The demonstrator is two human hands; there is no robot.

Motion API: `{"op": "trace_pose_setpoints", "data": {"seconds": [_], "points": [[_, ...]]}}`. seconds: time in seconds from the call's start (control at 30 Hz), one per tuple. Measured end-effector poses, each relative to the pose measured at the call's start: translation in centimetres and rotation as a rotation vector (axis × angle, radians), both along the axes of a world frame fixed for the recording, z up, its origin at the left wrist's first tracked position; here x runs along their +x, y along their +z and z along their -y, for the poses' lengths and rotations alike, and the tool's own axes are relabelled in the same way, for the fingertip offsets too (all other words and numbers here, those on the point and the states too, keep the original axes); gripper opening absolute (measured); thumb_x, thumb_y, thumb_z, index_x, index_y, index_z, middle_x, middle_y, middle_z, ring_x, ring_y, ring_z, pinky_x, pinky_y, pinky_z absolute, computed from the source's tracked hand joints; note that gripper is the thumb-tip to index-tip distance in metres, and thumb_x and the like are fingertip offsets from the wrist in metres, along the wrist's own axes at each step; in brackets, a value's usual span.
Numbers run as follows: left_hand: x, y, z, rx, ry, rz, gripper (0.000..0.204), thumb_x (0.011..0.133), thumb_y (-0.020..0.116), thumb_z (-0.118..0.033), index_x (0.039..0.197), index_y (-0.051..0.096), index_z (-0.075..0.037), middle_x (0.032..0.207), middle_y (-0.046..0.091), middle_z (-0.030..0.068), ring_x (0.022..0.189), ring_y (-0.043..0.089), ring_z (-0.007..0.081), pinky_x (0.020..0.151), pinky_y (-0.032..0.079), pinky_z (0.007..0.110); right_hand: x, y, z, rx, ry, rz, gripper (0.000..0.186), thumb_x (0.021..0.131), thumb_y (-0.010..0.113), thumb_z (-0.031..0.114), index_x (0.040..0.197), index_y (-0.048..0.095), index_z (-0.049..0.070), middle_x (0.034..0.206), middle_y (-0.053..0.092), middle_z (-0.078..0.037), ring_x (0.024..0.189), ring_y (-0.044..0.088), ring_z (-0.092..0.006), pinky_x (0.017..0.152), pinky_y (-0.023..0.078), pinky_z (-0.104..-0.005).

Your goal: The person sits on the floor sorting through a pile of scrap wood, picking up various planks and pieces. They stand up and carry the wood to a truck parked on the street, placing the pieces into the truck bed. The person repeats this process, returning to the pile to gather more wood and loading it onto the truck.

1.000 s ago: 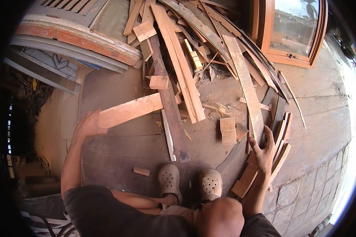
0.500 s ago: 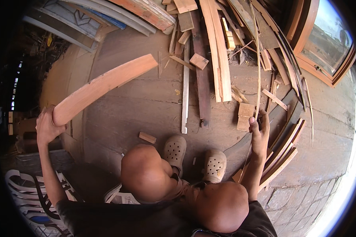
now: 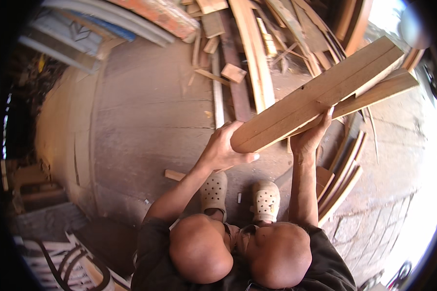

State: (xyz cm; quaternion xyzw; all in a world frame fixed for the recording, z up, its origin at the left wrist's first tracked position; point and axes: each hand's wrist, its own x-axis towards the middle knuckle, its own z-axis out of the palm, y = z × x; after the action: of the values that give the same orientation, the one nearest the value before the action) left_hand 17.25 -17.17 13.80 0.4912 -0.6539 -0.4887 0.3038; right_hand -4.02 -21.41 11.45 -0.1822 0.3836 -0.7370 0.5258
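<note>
A long wooden plank [image 3: 320,94] slants up from the middle toward the far right, a line running along its face. My left hand [image 3: 223,150] grips its near end, thumb on one side and fingers on the other. My right hand [image 3: 310,138] holds it from the lower right side, fingertips at the edge; part of its grip is hidden. A narrower wooden length [image 3: 381,94] lies along the plank's lower edge, and I cannot tell whether it is a separate piece. Both hands are above the floor, in front of my beige clogs [image 3: 265,201].
Loose boards and offcuts [image 3: 252,53] cover the far floor. Curved-looking strips [image 3: 342,186] lie right of my right forearm. A small wood block [image 3: 174,174] is left of my feet. Old frames [image 3: 63,36] lean at the far left; a white plastic chair [image 3: 82,262] stands near left.
My left hand has swung the plank from the left across to the right. My right hand, earlier beside a thin stick, now holds the plank too.
</note>
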Motion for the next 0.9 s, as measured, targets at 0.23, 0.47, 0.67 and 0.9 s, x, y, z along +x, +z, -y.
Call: {"op": "trace_pose_setpoints", "data": {"seconds": [0.23, 0.47, 0.67, 0.9], "points": [[-11.1, -1.8, 2.3, -0.269, -0.331, 0.012, 0.077, 0.064, 0.078, -0.042, 0.12, 0.055, 0.005, 0.112, 0.052, 0.0201, 0.113, 0.052, 0.0324, 0.096, 0.044, 0.042, -11.2, 1.8, -4.6, -0.193, -0.123, 0.046, 0.085, 0.086, 0.054, 0.066, 0.14, 0.041, 0.001, 0.133, 0.053, -0.024, 0.115, 0.058, -0.0384, 0.1, 0.048, -0.0499], [-15.2, -3.0, 0.9, -0.418, -0.559, -0.045, 0.111, 0.069, 0.077, -0.065, 0.147, 0.029, -0.001, 0.142, 0.036, 0.0292, 0.133, 0.039, 0.0431, 0.107, 0.039, 0.051, -18.3, 7.4, -10.5, 0.07, -0.199, -0.364, 0.064, 0.087, 0.065, 0.044, 0.124, 0.055, -0.007, 0.11, 0.064, -0.022, 0.101, 0.064, -0.0285, 0.088, 0.053, -0.0411], [-9.0, -1.9, 3.1, -0.102, -0.303, -0.076, 0.089, 0.083, 0.073, -0.05, 0.147, 0.033, -0.003, 0.145, 0.04, 0.0199, 0.135, 0.04, 0.0361, 0.109, 0.036, 0.052, -28.0, 13.0, -21.4, 0.626, -0.306, -0.78, 0.069, 0.085, 0.069, 0.048, 0.124, 0.057, -0.008, 0.11, 0.064, -0.023, 0.103, 0.063, -0.0249, 0.083, 0.053, -0.039], [-10.4, 3.8, 4.8, -0.022, -1.019, 0.39, 0.067, 0.087, 0.07, -0.038, 0.136, 0.046, 0.001, 0.135, 0.05, 0.0211, 0.123, 0.052, 0.034, 0.104, 0.042, 0.041, -23.3, 0.4, -29.4, 1.057, -0.203, -1.09, 0.093, 0.071, 0.08, 0.032, 0.145, 0.035, 0.0, 0.131, 0.055, -0.028, 0.121, 0.055, -0.0372, 0.104, 0.042, -0.0448]]}}
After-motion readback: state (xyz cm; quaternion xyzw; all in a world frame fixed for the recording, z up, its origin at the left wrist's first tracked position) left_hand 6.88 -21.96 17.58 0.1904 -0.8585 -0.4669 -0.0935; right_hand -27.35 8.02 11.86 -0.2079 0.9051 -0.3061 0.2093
